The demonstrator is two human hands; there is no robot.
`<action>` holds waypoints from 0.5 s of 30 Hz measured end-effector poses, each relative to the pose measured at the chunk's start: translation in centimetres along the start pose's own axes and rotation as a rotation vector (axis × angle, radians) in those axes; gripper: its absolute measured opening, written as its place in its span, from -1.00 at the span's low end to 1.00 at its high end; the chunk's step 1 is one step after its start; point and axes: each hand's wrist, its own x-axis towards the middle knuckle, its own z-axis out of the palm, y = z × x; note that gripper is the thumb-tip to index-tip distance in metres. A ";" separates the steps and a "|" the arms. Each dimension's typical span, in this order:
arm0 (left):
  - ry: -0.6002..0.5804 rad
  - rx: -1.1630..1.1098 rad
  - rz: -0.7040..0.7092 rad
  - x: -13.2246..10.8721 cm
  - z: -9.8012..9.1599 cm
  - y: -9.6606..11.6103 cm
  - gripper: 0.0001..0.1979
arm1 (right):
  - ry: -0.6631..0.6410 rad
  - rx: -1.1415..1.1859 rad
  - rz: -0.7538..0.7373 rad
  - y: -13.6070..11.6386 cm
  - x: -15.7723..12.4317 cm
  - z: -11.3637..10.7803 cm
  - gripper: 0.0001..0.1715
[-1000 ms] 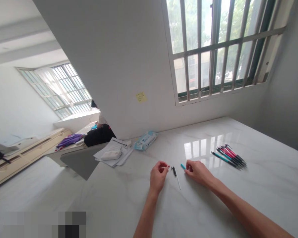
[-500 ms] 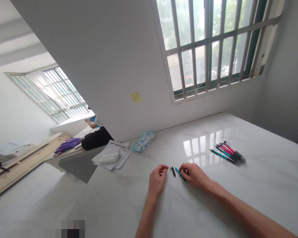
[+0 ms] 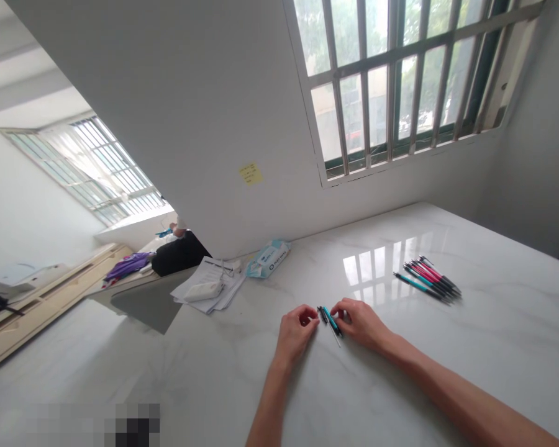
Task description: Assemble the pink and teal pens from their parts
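My left hand (image 3: 298, 332) rests on the marble-look table with its thumb and fingertips curled together. Just to the right of those tips lies a small black pen part (image 3: 323, 315). A thin pale refill (image 3: 335, 334) runs toward me beside it. My right hand (image 3: 361, 320) is closed with its fingertips at the side of a teal-and-black pen (image 3: 330, 318), which lies slanted between both hands, close against the black part. Whether anything sits inside the left fingers is too small to make out.
A bunch of pink, black and teal pens (image 3: 428, 279) lies at the right. Behind my left hand are a wipes pack (image 3: 269, 259) and papers (image 3: 223, 301) with a white object on top. The wall with a barred window (image 3: 391, 93) bounds the far edge. Another person (image 3: 179, 228) shows at far left.
My right hand and the teal pen have shifted left, nearer to the black part and the refill. The left hand stays almost in place. The camera view has tilted down slightly.
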 end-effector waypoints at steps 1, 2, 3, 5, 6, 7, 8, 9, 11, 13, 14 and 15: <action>-0.008 0.000 -0.002 0.0 0.0 -0.1 -0.84 | -0.002 -0.010 0.000 -0.1 0.0 0.0 -0.77; -0.012 0.000 -0.007 0.0 0.1 -0.2 -0.84 | -0.003 -0.017 0.002 -0.2 0.0 0.0 -0.78; -0.012 0.001 -0.011 0.0 0.1 -0.3 -0.84 | -0.004 -0.024 0.005 -0.2 0.0 -0.1 -0.78; -0.014 -0.002 -0.017 0.1 0.1 -0.4 -0.84 | -0.007 -0.041 0.011 -0.4 -0.1 -0.1 -0.79; -0.020 -0.008 -0.020 0.1 0.0 -0.5 -0.84 | -0.008 -0.052 0.014 -0.5 -0.1 -0.2 -0.78; -0.032 -0.019 -0.023 0.1 0.0 -0.5 -0.85 | -0.010 -0.063 0.016 -0.5 -0.2 -0.2 -0.78; -0.049 -0.028 -0.025 0.1 -0.1 -0.5 -0.85 | -0.012 -0.073 0.017 -0.6 -0.2 -0.3 -0.77; -0.063 -0.041 -0.025 0.2 -0.2 -0.4 -0.85 | -0.014 -0.081 0.017 -0.6 -0.2 -0.3 -0.77; -0.084 -0.071 -0.009 0.1 -0.3 -0.3 -0.84 | -0.022 -0.095 0.016 -0.5 -0.2 -0.3 -0.77; -0.107 -0.072 -0.001 0.0 -0.3 -0.1 -0.84 | -0.026 -0.110 0.018 -0.5 -0.1 -0.3 -0.78; -0.113 -0.068 0.002 0.0 -0.2 -0.1 -0.84 | -0.027 -0.114 0.021 -0.4 -0.1 -0.3 -0.79; -0.115 -0.065 0.007 -0.1 -0.2 0.0 -0.84 | -0.027 -0.114 0.024 -0.3 -0.2 -0.3 -0.79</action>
